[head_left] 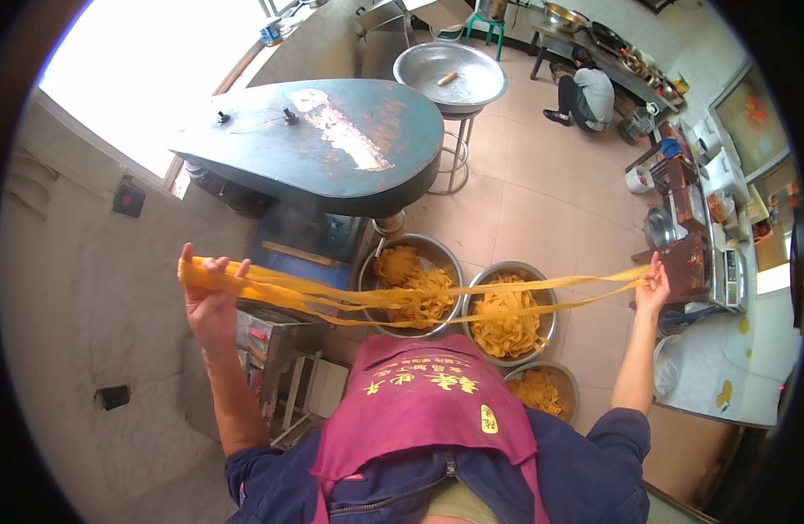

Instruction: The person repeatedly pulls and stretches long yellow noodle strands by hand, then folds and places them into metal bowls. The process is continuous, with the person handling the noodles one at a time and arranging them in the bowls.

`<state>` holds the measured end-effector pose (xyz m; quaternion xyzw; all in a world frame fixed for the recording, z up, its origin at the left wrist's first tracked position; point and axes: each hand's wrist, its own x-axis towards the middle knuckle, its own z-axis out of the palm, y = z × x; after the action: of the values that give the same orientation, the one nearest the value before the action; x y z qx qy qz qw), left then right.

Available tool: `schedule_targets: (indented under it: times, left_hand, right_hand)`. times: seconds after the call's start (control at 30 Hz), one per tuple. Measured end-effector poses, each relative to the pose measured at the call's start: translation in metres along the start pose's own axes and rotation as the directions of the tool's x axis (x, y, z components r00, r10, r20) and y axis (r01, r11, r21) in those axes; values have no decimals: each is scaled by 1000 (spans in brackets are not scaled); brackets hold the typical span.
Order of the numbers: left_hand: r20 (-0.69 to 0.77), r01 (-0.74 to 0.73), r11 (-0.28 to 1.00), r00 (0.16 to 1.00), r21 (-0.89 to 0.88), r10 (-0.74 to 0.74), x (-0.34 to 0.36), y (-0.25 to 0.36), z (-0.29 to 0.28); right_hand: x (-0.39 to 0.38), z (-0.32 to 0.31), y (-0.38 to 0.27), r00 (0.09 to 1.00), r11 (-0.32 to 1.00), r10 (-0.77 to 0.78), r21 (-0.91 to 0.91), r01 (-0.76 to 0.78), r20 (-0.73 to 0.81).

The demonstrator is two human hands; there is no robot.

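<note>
Two hands stretch a bundle of yellow noodle strips point(402, 297) out wide above the metal bowls.
Left hand point(208, 301) is raised and closed around one end of the strips, fingers curled over them; right hand point(652, 286) is out to the far side, fingers pinched on the other end. Strips sag a little in the middle, hanging over the left bowl point(412, 284), which holds more yellow noodles. Second bowl point(509, 313) of noodles sits just beside it, on the right-hand side; a third, smaller bowl point(543, 389) is near that, closer to the person's maroon apron point(424, 397). Beyond the left bowl stands a dark blue machine top point(323, 144), then a wide steel basin point(450, 77) on a stand. Another person point(585, 92) crouches on the tiled floor well past the basin.
</note>
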<state>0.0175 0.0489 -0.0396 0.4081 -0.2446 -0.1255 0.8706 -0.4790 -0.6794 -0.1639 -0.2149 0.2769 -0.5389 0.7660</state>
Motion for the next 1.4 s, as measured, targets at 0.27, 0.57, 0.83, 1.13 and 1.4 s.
schedule_targets:
  times: [0.27, 0.57, 0.83, 1.13, 1.4]
  left_hand:
    - [470, -136, 926, 882, 353, -49, 10, -36, 114]
    - [684, -261, 827, 704, 498, -190, 29, -27, 222]
    - [585, -17, 846, 730, 533, -354, 29, -41, 242]
    - [445, 266, 753, 671, 602, -593, 20, -66, 226]
    - [576, 462, 720, 434, 518, -693, 38, -89, 198]
  right_hand:
    - [-187, 177, 139, 312, 615, 448, -36, -788, 838]
    - [-311, 302, 199, 299, 807, 375, -468, 360, 877]
    - [-312, 298, 204, 334, 683, 271, -425, 594, 903]
    - [-311, 300, 189, 420, 682, 401, -571, 457, 814]
    - [-266, 280, 191, 358, 677, 646, -723, 139, 674]
